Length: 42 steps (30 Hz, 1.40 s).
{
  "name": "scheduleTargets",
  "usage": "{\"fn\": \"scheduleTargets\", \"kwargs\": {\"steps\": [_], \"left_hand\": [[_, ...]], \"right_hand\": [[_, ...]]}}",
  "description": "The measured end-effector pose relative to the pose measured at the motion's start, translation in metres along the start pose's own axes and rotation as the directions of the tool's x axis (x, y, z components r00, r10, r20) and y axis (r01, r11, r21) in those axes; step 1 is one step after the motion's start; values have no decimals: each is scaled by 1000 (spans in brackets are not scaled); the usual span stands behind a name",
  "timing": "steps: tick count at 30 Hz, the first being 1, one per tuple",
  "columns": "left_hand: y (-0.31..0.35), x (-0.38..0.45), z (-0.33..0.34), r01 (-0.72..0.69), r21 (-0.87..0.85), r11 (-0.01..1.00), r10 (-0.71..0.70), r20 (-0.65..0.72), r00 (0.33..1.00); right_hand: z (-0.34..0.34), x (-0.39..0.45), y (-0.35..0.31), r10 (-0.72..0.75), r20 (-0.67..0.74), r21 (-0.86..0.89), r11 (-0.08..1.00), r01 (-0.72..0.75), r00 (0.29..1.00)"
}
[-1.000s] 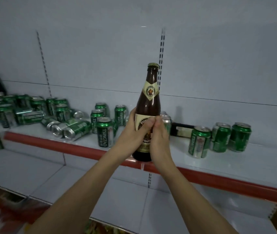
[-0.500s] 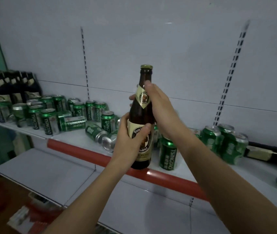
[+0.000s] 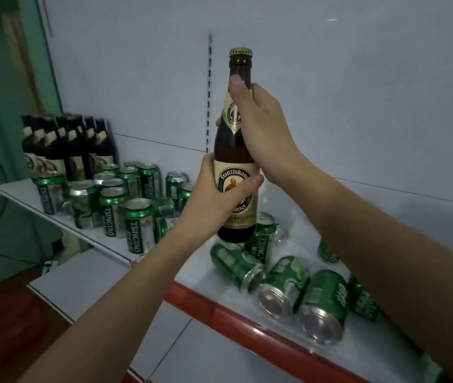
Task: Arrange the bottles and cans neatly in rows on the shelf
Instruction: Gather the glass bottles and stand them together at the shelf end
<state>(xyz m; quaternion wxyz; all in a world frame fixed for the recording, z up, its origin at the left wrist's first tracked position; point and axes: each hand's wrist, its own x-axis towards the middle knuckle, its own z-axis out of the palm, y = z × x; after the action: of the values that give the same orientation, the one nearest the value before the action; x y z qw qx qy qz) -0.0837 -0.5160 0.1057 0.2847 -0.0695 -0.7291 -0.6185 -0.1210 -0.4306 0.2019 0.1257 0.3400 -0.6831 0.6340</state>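
Brown beer bottle (image 3: 235,167) was held upright in the air, centre of view, base just above the toppled cans near the shelf's front edge, not resting on anything. Left hand (image 3: 214,200) gripped the lower body, fingers curled round the main label, thumb across its front. Right hand (image 3: 261,125) gripped the neck and shoulder, thumb up along the neck label, fingers wrapped behind. Cap was on. Directly below and to the right, several green cans (image 3: 297,286) lay on their sides in no order, ends facing out. Further left, more green cans (image 3: 114,205) stood upright in a loose cluster, a couple tipped among them, not in true rows. Far left at the back, a group of dark bottles (image 3: 65,145) stood together against the wall, looking already lined up. Shelf (image 3: 219,305) had a red front strip on the right section, white lip on the left. My read: bottle row mostly done, this one likely headed there; cans barely started, fallen ones needed standing and the whole lot aligning.
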Motion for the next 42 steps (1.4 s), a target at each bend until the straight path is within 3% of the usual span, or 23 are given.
{"fn": "scheduleTargets", "kwargs": {"steps": [7,13,20,28,37,42], "left_hand": [[-21,54,-124,-70,177,982,61,61,996],[-31,79,-242,-115,182,977,96,108,990],[-42,128,-347,-136,182,974,112,136,984],[-81,179,-424,-178,238,955,139,172,975],[-144,258,-478,-105,277,955,44,220,974],[-187,267,-496,-23,167,986,-13,212,977]], "right_hand": [[106,53,10,20,-6,-23,1000,-20,1000],[214,84,-9,-16,8,-102,995,16,1000],[300,131,-30,45,57,-204,978,-32,997],[347,184,-24,189,253,-301,947,-108,949],[411,263,48,165,184,-307,946,-103,969],[438,288,102,179,115,-358,925,-127,977]]}}
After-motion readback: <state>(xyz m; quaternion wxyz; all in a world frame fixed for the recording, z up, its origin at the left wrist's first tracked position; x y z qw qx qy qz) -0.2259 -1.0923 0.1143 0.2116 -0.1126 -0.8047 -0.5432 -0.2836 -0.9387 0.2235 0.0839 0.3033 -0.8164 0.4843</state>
